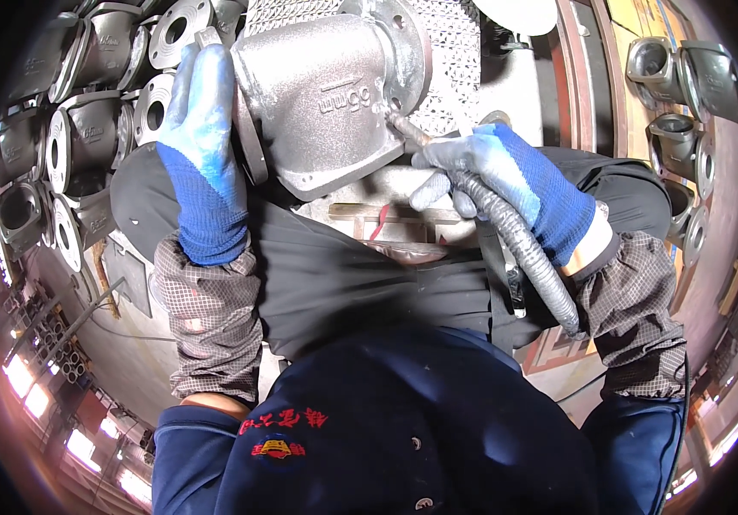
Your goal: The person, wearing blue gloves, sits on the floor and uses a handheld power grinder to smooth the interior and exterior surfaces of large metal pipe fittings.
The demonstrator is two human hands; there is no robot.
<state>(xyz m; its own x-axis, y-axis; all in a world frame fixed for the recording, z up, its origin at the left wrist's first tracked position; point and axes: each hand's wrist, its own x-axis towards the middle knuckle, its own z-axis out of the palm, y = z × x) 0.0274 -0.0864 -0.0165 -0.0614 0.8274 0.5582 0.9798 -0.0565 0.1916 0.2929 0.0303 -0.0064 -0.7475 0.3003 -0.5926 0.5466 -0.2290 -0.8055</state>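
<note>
the gloves (201,163) are blue and white, sleeve covers (210,313) pale-gridded, trousers (352,292) black, shirt (472,412) navy, casting (317,99) grey

casting (317,99): flange cut by top edge | white disc (519,12): same | lower-left rings (68,360): too small

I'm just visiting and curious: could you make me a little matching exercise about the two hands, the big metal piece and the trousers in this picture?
Column one:
1. Left hand
2. Right hand
3. Large metal casting
4. Trousers

Column two:
A. Black, below the casting in the picture
B. Wrapped around a ribbed grey tool
C. Grey, with a round flange
D. Fingers extended, at the casting's left side

Pairs: 1-D, 2-B, 3-C, 4-A
</note>
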